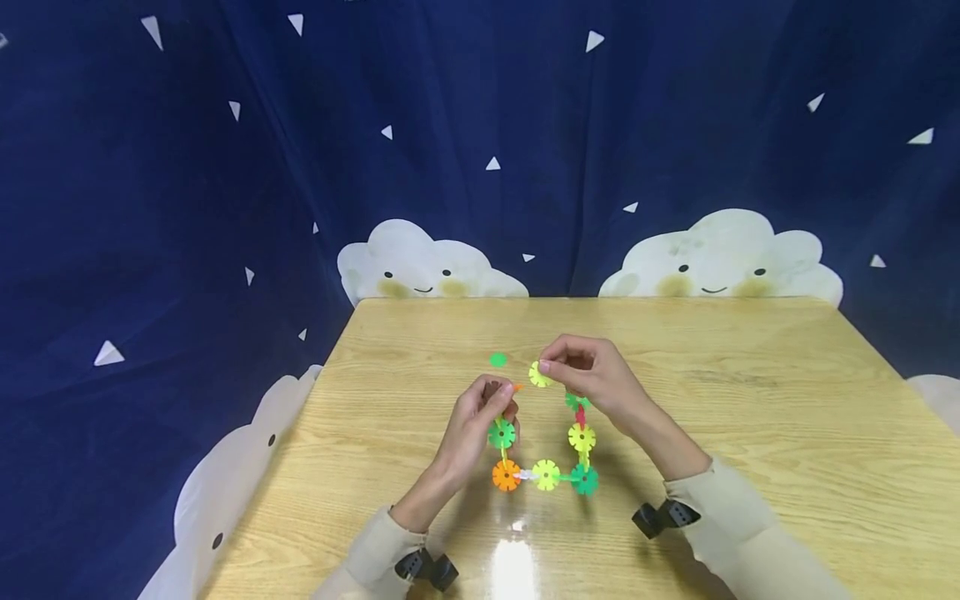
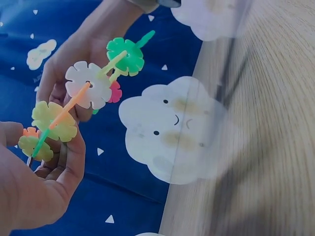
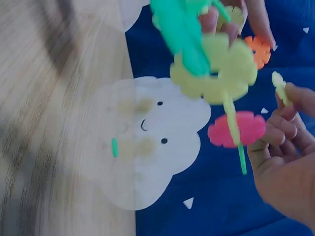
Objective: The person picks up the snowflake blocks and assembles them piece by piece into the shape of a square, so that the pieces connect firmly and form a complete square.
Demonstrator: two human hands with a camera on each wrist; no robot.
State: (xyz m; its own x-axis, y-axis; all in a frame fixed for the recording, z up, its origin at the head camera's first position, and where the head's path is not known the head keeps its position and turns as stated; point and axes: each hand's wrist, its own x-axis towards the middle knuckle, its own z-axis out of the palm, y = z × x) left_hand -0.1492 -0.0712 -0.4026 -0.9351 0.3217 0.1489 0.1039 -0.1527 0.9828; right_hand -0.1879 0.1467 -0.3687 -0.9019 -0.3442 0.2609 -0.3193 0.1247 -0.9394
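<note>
A chain of interlocking plastic snowflake discs (image 1: 546, 475), in orange, white, yellow, green and red, hangs in a U shape above the table. My left hand (image 1: 471, 425) grips its upper left end, where an orange disc (image 1: 517, 387) pokes out by the fingertips. Between thumb and fingers, my right hand (image 1: 600, 379) pinches a single yellow snowflake disc (image 1: 538, 374), apart from the orange one. In the right wrist view this yellow disc (image 3: 280, 88) appears edge-on. The chain's right end, a green disc (image 1: 576, 401), sits just under the right hand; whether fingers touch it is hidden.
A loose green disc (image 1: 498, 359) lies on the wooden table (image 1: 750, 400) beyond the left hand. Behind the table's far edge hangs a dark blue curtain (image 1: 465, 100) with white clouds and triangles. Black wrist devices (image 1: 666, 518) sit at both sleeves.
</note>
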